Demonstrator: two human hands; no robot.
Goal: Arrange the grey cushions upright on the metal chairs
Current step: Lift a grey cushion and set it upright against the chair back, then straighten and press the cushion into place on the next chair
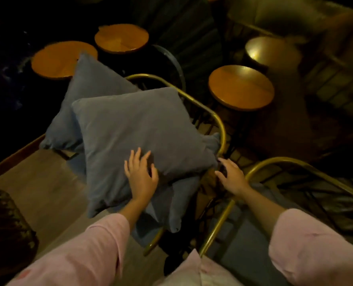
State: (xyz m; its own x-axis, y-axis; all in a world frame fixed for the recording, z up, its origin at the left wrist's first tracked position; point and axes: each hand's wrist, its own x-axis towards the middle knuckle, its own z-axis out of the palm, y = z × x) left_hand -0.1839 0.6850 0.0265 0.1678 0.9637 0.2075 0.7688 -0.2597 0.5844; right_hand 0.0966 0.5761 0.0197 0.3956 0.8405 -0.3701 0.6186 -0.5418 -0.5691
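Note:
A large grey cushion [138, 137] lies tilted across the brass-framed metal chair [219, 120] in the middle of the view. My left hand [141, 175] rests flat on its lower part, fingers spread. My right hand [231, 175] is open at the cushion's right corner, beside the chair's rail. A second grey cushion [84, 96] leans behind it to the left. The edge of a third grey cushion [177, 205] shows underneath. Another brass-framed chair [291, 162] stands at the lower right.
Several round wooden stools stand around: two at the back left [62, 58] [120, 37], one to the right [240, 86], and a dimmer one behind it [262, 48]. A wooden ledge [37, 182] runs along the left. The surroundings are dark.

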